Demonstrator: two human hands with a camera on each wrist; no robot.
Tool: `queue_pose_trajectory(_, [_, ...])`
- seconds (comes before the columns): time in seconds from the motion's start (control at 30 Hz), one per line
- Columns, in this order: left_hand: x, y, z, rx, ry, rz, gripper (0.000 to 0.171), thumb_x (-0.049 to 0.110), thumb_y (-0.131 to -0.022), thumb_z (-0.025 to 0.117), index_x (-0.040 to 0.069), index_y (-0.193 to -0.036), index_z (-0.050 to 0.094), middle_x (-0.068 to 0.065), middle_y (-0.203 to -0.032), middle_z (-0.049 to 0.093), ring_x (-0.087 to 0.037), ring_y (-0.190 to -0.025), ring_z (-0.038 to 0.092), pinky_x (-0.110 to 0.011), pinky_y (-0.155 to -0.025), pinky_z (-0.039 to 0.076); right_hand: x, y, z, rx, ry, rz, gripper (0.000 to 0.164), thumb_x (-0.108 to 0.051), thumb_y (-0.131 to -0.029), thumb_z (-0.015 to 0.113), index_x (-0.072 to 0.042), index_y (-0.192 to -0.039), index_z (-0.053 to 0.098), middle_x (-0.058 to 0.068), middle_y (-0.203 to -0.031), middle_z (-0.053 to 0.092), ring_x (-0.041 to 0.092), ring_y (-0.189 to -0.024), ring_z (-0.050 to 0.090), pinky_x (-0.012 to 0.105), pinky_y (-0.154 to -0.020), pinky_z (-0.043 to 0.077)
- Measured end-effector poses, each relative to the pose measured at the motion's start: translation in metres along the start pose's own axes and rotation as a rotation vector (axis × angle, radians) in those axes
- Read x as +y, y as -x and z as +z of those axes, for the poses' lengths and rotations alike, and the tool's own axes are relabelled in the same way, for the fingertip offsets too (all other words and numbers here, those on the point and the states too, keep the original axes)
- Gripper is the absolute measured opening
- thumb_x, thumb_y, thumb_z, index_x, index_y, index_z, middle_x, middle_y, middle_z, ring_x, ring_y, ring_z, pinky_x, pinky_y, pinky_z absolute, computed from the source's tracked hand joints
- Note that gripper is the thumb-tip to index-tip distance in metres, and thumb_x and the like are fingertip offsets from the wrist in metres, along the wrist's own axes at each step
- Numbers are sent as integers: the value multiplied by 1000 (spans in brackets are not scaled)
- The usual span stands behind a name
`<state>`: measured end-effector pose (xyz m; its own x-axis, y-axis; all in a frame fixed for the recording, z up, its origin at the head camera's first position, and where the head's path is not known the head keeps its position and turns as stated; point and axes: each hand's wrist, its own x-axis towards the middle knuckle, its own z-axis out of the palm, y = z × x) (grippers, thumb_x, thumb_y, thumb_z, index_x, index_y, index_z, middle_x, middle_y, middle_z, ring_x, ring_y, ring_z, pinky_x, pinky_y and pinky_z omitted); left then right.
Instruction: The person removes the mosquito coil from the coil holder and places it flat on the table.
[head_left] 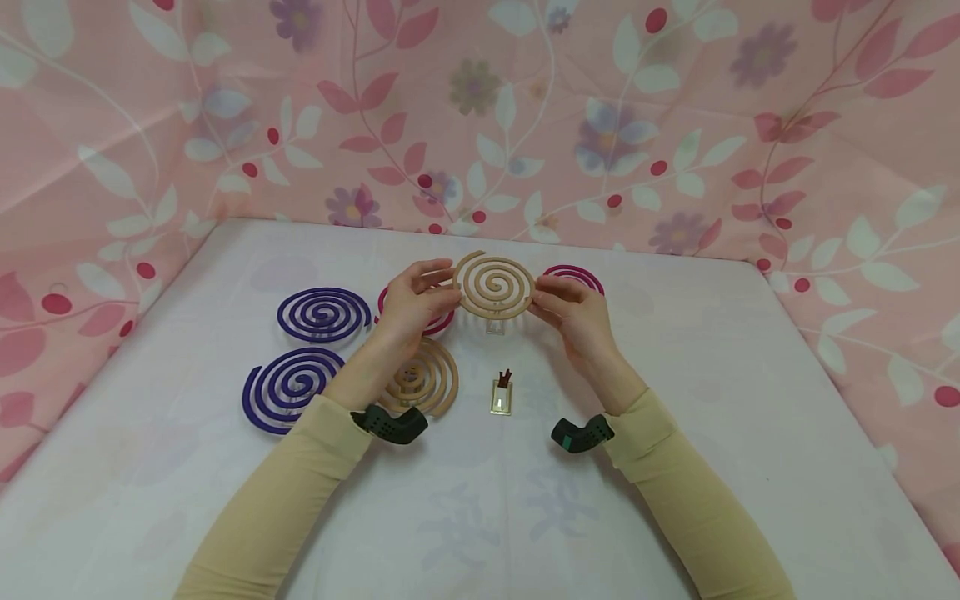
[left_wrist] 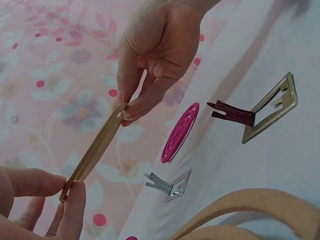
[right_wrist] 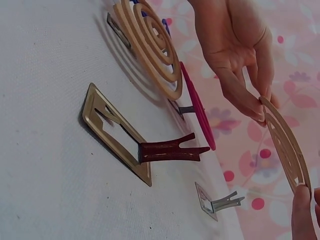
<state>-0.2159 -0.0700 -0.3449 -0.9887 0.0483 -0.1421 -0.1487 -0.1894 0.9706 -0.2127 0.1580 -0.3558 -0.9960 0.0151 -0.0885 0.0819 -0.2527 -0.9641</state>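
A tan mosquito coil (head_left: 495, 286) is raised above the table, tilted toward the head view. My left hand (head_left: 411, 304) pinches its left rim between thumb and fingers, while my right hand (head_left: 581, 321) grips the opposite rim. In the left wrist view the coil (left_wrist: 92, 147) appears nearly edge-on. Below and behind it stands a small silver metal coil stand (head_left: 495, 327), its prong upright. Nearer the person is a gold-coloured stand (head_left: 502, 400) with a dark red forked prong (right_wrist: 170, 151). Neither stand bears a coil.
Left of the hands, two purple coils (head_left: 324, 315) and another tan coil (head_left: 442, 379) sit raised on stands. One pink coil (head_left: 382, 302) is partly hidden behind the left hand, another (head_left: 576, 273) behind the right. A floral cloth (head_left: 480, 125) hangs behind the white table (head_left: 750, 467).
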Motion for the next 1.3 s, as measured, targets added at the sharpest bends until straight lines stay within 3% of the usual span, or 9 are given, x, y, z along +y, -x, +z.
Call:
queue_pose_trajectory(0.27, [-1,0,-1,-3,-13,10,51,-8,-91,65,4,-139,52,-16,-138,56,-14,-95,64,-21,-80,59,-2,-1,-4,-33,4,20,40,3,-95,62,16,-131,51,6,-99,67,15,-84,72,28,-82,60])
queue_pose_trajectory(0.57, [-11,4,3,-40,-12,6,51,-10,-90,64,1,-138,52,-18,-135,57,-15,-97,65,-22,-80,59,-4,2,-15,-35,45,47,31,-1,-95,65,9,-123,58,2,-96,71,15,-83,72,28,-78,61])
queue_pose_trajectory(0.93, [-12,16,28,-116,34,-9,47,-10,-91,63,-2,-136,53,-18,-134,59,-20,-103,66,-31,-88,59,-19,20,-47,-100,146,34,28,-5,-95,66,5,-121,60,4,-104,70,16,-87,72,32,-83,61])
queue_pose_trajectory(1.13, [-16,21,43,-116,42,13,38,-4,-92,65,-1,-130,58,-17,-129,63,-16,-96,67,-34,-87,60,-25,28,-66,-125,159,54,27,-10,-94,69,1,-118,64,6,-106,69,15,-88,71,35,-83,61])
queue_pose_trajectory(1.3, [-20,20,54,-131,43,23,36,-2,-93,65,1,-129,59,-17,-127,64,-20,-100,69,-37,-87,60,-31,30,-82,-151,168,44,22,-9,-93,69,-2,-114,68,3,-103,71,15,-88,70,35,-82,61])
